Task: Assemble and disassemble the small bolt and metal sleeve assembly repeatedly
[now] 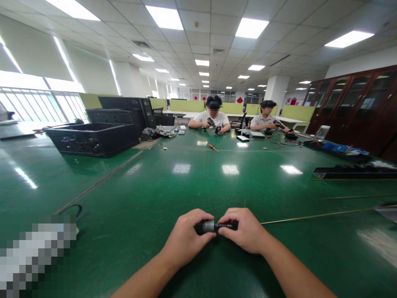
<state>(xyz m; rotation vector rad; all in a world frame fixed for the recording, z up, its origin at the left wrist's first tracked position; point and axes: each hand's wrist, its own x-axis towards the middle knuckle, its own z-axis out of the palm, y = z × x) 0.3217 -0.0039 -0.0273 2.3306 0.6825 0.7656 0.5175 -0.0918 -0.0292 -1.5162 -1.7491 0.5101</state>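
Observation:
Both my hands meet low in the middle of the view over a green table (192, 186). Between them is a small dark cylindrical tool (215, 226) with a grey metal section, lying crosswise. My left hand (186, 236) is closed around its left end. My right hand (245, 231) pinches its right end with curled fingers. Most of the tool is hidden inside the two fists.
Open black computer cases (93, 138) stand at the back left. Two other people (211, 120) sit at the far side holding tools, a red screwdriver (213, 147) before them. Black trays with parts (341, 151) lie at the right, and thin rods (322, 215) run across the right side.

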